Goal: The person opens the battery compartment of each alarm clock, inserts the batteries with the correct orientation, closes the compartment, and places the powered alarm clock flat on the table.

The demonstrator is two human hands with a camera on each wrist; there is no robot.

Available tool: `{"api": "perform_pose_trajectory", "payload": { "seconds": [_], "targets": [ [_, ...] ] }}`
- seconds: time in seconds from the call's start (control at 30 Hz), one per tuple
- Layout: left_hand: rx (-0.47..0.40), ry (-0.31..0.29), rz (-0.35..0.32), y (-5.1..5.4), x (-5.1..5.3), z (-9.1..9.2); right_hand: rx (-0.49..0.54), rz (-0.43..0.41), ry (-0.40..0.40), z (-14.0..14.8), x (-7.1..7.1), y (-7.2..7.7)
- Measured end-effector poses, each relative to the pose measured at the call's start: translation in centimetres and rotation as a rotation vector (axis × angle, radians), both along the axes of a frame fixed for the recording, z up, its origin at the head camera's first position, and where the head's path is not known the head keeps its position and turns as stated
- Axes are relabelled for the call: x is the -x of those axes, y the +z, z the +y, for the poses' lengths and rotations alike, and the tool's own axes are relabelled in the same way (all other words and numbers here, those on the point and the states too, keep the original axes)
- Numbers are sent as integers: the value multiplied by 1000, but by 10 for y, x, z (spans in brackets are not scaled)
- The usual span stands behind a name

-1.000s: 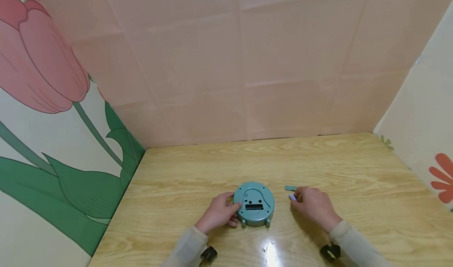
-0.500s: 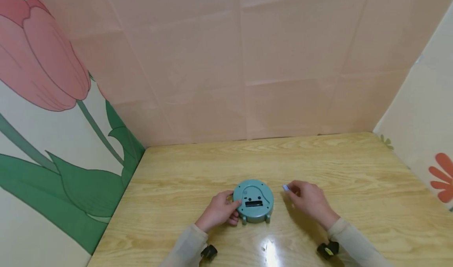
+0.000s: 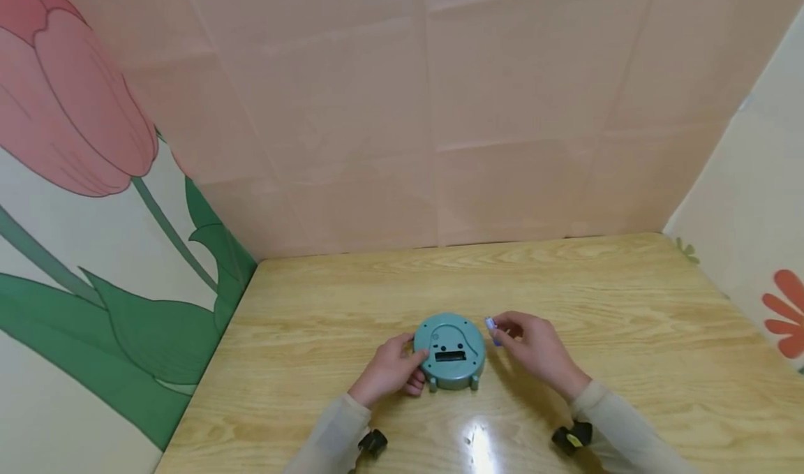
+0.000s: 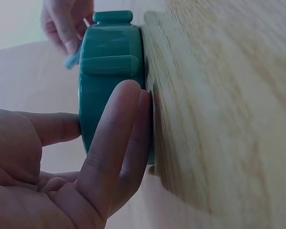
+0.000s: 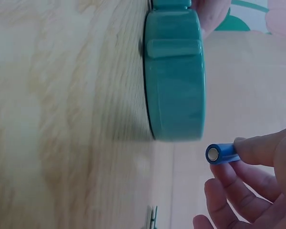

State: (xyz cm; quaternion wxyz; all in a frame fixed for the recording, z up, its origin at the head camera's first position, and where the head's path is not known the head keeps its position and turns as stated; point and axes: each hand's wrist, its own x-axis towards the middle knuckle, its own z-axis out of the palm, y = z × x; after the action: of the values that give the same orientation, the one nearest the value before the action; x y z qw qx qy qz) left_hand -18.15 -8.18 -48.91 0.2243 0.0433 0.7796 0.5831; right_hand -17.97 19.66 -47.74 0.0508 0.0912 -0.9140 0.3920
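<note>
With my left hand I am gripping the round teal plastic device by its left edge, thumb on the upper face and fingers against the side, while it is lying flat on the yellowish wood-grain surface, its dark rectangular slot facing up. My right hand is pinching a small blue cylindrical battery between thumb and fingers, above the surface and just beside the device's right edge. I am judging that a firm left hold and the battery turned lengthwise to the slot, ends checked first, are serving best here.
</note>
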Motion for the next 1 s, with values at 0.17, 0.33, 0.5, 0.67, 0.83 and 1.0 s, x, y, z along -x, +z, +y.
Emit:
{"api": "perform_pose_trajectory", "payload": {
  "seconds": [0.17,0.33,0.5,0.67,0.83,1.0],
  "targets": [
    [-5,-2,3,0,0,0,13,4,-2,-8,0,3],
    [-5,-4,6,0,0,-1,28,35,3,-17,0,5],
    [-9,-9,10,1,0,-2,17,92,24,-24,-1,2],
    [-18,-12,7,3,-1,-2,-1,176,57,-30,-3,-1],
    [-20,-16,8,2,0,-2,-51,317,69,-35,-3,-5],
    [-16,-20,-3,1,2,-2,-75,387,69,-41,-3,-7]
  ]
}}
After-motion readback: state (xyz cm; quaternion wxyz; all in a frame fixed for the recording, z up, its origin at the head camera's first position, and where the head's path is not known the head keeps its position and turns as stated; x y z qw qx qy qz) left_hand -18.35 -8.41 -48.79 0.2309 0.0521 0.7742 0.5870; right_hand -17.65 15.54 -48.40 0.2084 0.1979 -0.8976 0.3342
